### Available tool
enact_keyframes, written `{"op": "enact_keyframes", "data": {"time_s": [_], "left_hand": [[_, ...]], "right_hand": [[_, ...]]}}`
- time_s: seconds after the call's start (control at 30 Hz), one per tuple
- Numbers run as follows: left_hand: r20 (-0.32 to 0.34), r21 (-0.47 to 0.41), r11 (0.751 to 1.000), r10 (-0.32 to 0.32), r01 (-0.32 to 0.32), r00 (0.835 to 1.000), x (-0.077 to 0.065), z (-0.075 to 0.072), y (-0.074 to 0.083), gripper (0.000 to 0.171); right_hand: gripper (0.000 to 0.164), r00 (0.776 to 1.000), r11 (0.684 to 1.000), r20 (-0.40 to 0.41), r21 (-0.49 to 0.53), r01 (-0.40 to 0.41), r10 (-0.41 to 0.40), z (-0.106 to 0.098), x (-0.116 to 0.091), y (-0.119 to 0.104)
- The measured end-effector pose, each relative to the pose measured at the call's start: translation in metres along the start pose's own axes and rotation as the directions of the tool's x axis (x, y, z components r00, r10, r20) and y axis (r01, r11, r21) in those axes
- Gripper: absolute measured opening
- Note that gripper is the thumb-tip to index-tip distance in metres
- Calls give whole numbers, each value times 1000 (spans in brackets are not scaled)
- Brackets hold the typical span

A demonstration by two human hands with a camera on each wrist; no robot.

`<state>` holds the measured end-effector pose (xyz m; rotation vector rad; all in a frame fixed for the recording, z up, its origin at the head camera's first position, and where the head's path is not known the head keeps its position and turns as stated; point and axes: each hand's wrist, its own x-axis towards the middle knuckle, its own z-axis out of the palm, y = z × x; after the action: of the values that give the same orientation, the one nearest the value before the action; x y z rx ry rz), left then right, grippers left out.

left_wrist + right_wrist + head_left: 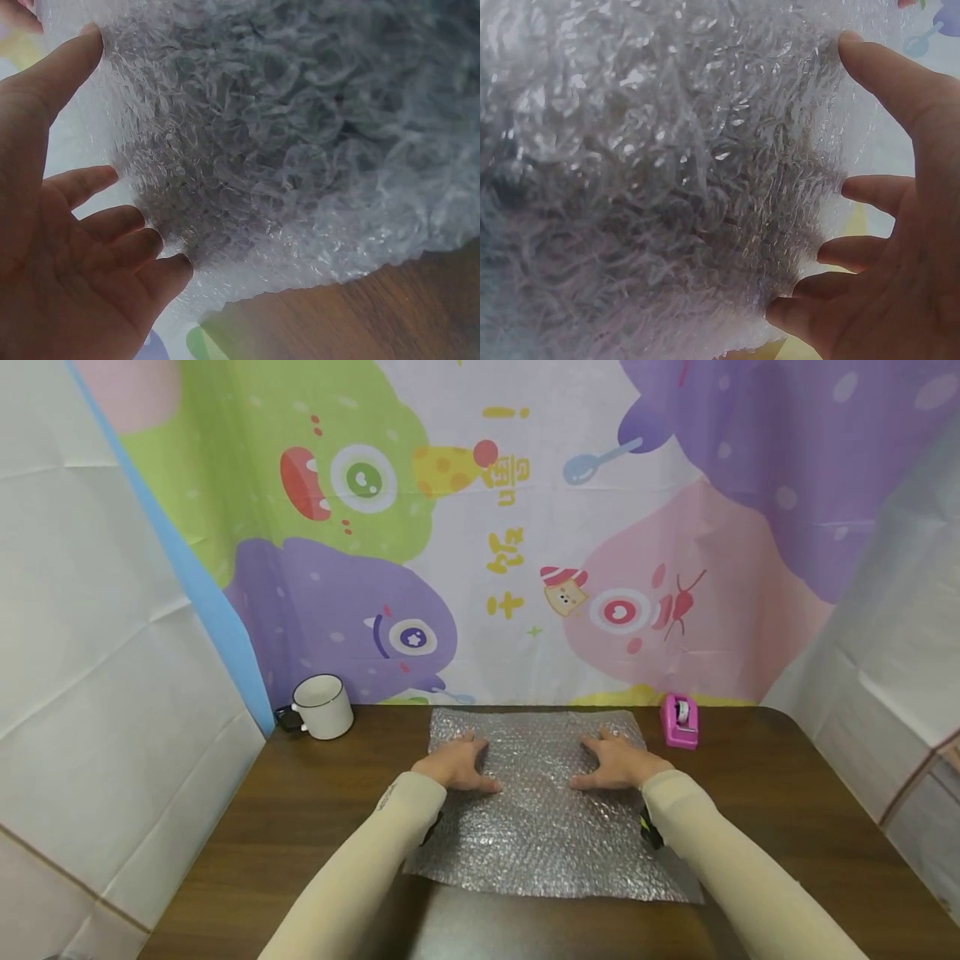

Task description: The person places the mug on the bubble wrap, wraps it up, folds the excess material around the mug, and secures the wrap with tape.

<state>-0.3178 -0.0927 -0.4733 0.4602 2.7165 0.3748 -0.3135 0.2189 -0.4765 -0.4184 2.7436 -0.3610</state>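
Behind the work we see a cloth backdrop printed with green, purple and pink cartoon monsters (465, 527), its yellow characters lying sideways, with pale creased sheeting (97, 610) on both sides. Below it spreads a dark brown wood-grain tabletop (322, 810). On its middle, between our two forearms, we have a clear, roughly four-sided sheet of bubble wrap (532, 810) lying flat, its far edge close to the back of the table and its near edge facing us. From our view it looks longer from side to side than from front to back, though the slanted angle keeps us from being sure of its true long axis. Our left hand (459, 766) rests on the left part of the sheet, the thumb well apart from the fingers and pointing in toward the middle; the left wrist view shows the fingers gently bent, with their tips against the bubbles. Our right hand (613, 764) mirrors it on the right part, thumb inward, digits spread, tips touching the plastic. Cream long sleeves (750, 868) cover both arms. Toward the back left stands a white mug with a dark rim (324, 706), and at the back right a bright pink tape dispenser (680, 722).
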Motion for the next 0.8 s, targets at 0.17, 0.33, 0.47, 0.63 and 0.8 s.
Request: {"op": "enact_keyframes", "data": {"time_s": [0.17,0.33,0.47,0.63,0.8], "left_hand": [[11,12,1000,-5,5,1000,-2,0,0,97],[15,14,1000,-4,4,1000,-3,1,1,98],[15,23,1000,-4,3,1000,-5,4,0,98],[-4,42,999,12,-12,1000,-7,6,0,98],[-11,35,999,14,-13,1000,-11,8,2,97]], "right_hand": [[99,1000,1000,2,-11,-4,4,1,-2,-1],[100,1000,1000,7,9,-16,16,2,-6,-2],[99,1000,1000,0,22,-8,8,4,-10,-3],[99,1000,1000,0,27,-4,4,5,-15,-4],[100,1000,1000,11,22,-10,10,6,-18,-4]]}}
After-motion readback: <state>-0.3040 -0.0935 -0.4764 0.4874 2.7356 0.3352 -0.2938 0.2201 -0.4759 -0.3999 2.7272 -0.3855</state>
